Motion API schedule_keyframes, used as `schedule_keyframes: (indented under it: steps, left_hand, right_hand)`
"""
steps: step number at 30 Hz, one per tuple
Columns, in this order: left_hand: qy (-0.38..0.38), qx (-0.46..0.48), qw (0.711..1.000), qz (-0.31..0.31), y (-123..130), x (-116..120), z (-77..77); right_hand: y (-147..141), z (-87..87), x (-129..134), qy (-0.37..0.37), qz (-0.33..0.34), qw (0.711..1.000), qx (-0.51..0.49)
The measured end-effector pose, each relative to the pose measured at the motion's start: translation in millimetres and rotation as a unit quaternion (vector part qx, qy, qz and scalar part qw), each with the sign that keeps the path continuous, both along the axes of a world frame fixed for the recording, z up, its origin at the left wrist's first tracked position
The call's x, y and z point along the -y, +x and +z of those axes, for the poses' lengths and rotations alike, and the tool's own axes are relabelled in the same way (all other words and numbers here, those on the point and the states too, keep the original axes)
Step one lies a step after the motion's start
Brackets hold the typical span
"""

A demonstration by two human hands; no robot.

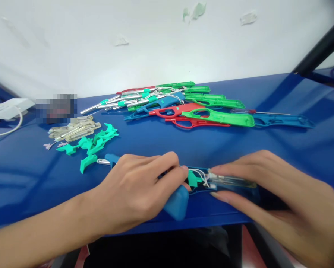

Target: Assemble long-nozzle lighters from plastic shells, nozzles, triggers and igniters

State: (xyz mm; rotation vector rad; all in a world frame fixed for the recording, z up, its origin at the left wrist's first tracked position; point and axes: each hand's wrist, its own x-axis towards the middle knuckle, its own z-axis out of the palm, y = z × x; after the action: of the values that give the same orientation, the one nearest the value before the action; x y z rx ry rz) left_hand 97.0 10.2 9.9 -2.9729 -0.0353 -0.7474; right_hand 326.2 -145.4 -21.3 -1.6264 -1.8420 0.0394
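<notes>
The open blue lighter (239, 190) is close to the front edge of the blue table (144, 139), with bare blue between it and the bright lighter shells (225, 118) at the back. The left hand (139, 186) reaches across, palm down, fingers curled shut on the lighter. The right hand (290, 197) comes sideways, finger and thumb pinching around the clear tank (231, 180) by white wires (202, 175)

Casing (176, 205) at 6 o'clock is smooth plastic. Tubes (111, 101) at 10, shiny metal. Table (144, 141) glossy. Wall (72, 44) matt, rough patches.
</notes>
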Motion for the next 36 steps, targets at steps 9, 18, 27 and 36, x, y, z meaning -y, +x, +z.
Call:
schedule_keyframes:
  steps: [9,18,27,36]
  left_hand:
    - [0.005,-0.016,1.0,-0.011,-4.7,-0.2,-0.9]
    - [0.01,-0.02,1.0,0.007,-6.0,0.7,-1.8]
    - [-0.028,-0.067,0.997,0.041,-8.0,7.9,3.4]
    - [-0.015,-0.154,0.988,-0.009,-3.2,8.3,15.8]
  right_hand:
    - [-0.5,-1.7,-0.9,0.01,0.008,1.0,-0.02]
    - [-2.1,0.5,-0.9,0.0,-0.001,1.0,-0.019]
    - [-3.3,1.0,-0.2,0.0,-0.017,1.0,-0.023]
    - [-3.4,2.0,-0.8,0.003,-0.019,0.999,-0.03]
